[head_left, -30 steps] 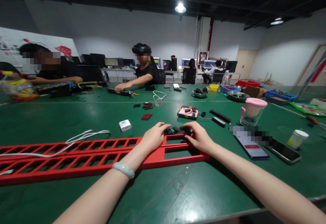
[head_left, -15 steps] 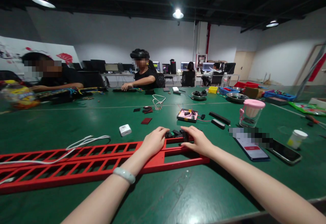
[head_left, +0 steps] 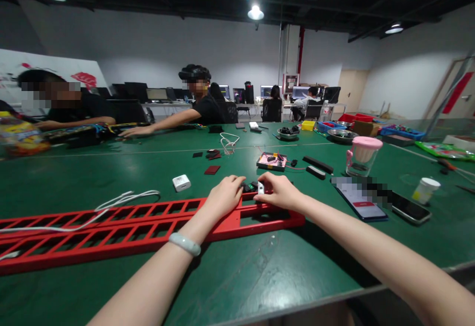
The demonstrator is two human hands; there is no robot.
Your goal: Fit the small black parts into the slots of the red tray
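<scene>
A long red ladder-like frame [head_left: 226, 221] lies across the near table. My left hand [head_left: 224, 193] rests over its far edge, fingers bent together toward a cluster of small black and green parts [head_left: 249, 186]; what its fingertips grip is hidden. Between the thumb and fingers of my right hand [head_left: 280, 191] is a small white block with a dark hole [head_left: 261, 188], held just above the frame's right end, beside that cluster.
A white cable [head_left: 85, 224] crosses the frame, near a white charger [head_left: 181, 183]. Beyond my hands sits an open box with wires [head_left: 272, 161]. Phones [head_left: 361, 201] and a pink-lidded cup [head_left: 361, 157] stand to the right. Two co-workers sit across the table.
My right hand has turned a little, and a white block now shows in its fingers where a dark piece was. The co-worker opposite has stretched an arm toward the left.
</scene>
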